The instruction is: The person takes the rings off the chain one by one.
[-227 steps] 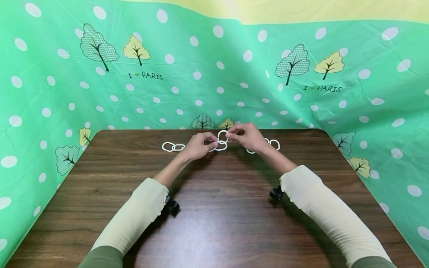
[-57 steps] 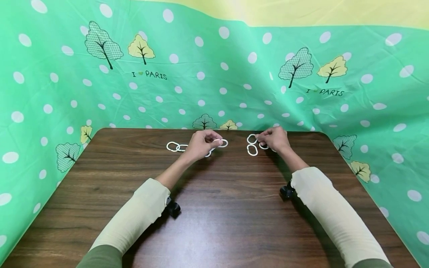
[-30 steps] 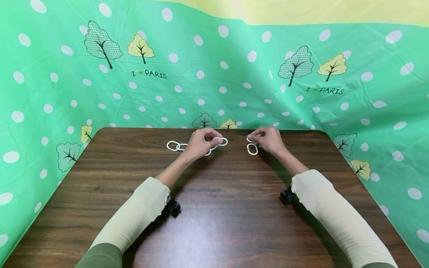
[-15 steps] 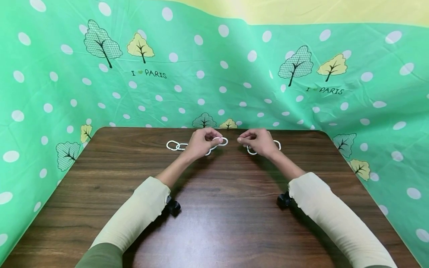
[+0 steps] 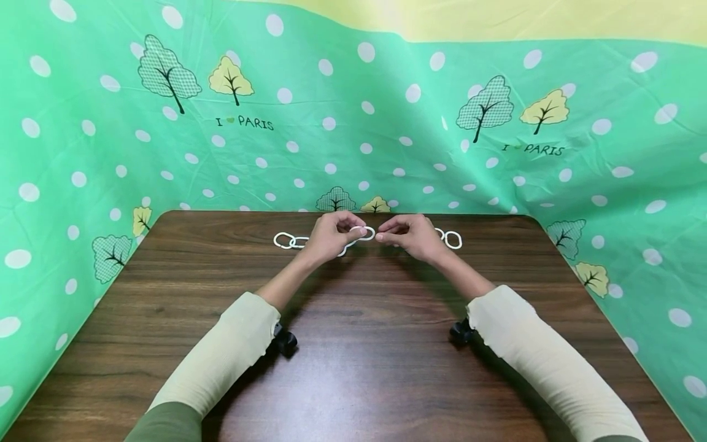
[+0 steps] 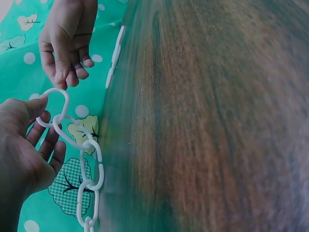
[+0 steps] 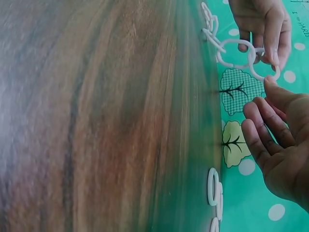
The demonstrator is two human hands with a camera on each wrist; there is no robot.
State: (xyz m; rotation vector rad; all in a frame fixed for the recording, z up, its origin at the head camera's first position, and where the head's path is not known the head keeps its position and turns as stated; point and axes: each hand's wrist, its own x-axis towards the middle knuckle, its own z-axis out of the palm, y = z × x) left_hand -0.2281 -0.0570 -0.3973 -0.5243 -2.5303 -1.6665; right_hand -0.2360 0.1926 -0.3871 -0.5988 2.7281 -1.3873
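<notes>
Near the table's back edge, my left hand [image 5: 336, 238] pinches the end link of a white chain [image 5: 286, 240] between thumb and index finger. That oval link [image 6: 66, 104] stands raised toward the right hand. From it, further interlocked links [image 6: 99, 166] hang down in the left wrist view, then run left along the table. My right hand [image 5: 411, 236] faces the left one, its thumb and index tips right at the free edge of the held link [image 7: 263, 79]. No link shows between the right fingers in either wrist view. Its other fingers [image 7: 263, 123] are loosely bent.
Several separate white oval links [image 5: 453, 240] lie beyond the right hand, partly hidden by it; the right wrist view shows them edge-on [image 7: 212, 186]. The brown wooden table [image 5: 353, 344] meets a green dotted cloth [image 5: 364, 132] at its back edge.
My right hand has moved left from the loose links, across the gap, to the edge of the link in the left hand. The left hand holds its place.
</notes>
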